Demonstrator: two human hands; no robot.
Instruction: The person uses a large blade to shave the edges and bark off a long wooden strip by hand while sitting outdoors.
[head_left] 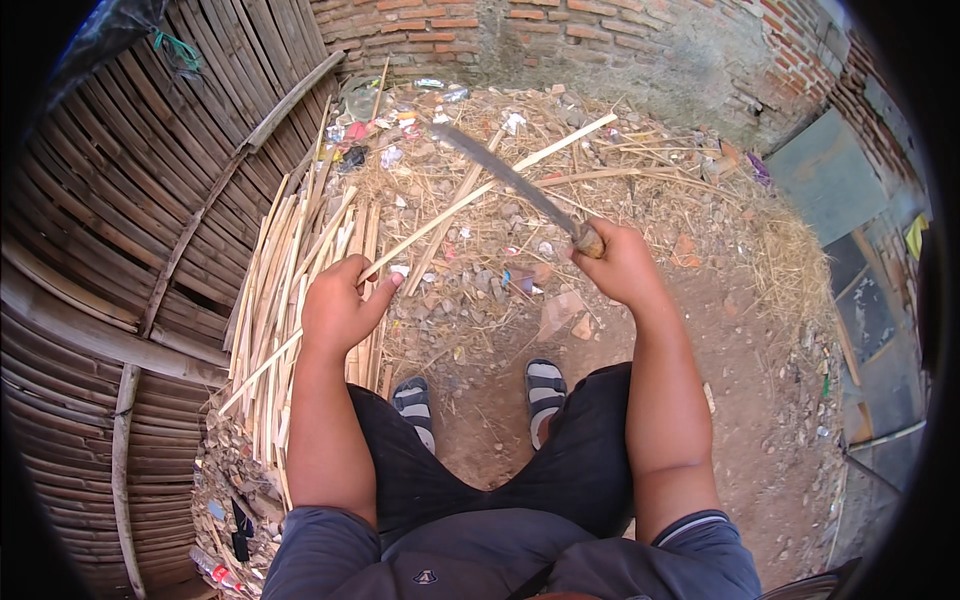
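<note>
My left hand (pixel 340 308) is closed around a long, pale bamboo strip (pixel 480 192), which slants from the lower left up to the far right. In my right hand (pixel 622 262) is the wooden handle of a machete (pixel 510 178). Its dark, worn blade points up and to the left, and in the picture it crosses over the strip; whether the two touch I cannot tell. To the left of my left hand, a pile of similar split bamboo strips (pixel 268 290) lies on the ground.
A slatted bamboo wall (pixel 130 180) stands close on the left, and a brick wall (pixel 590 45) closes off the far side. Straw, rubble and litter (pixel 460 240) cover the ground. Grey panels (pixel 830 175) lean at the right. My sandalled feet (pixel 545 392) are below.
</note>
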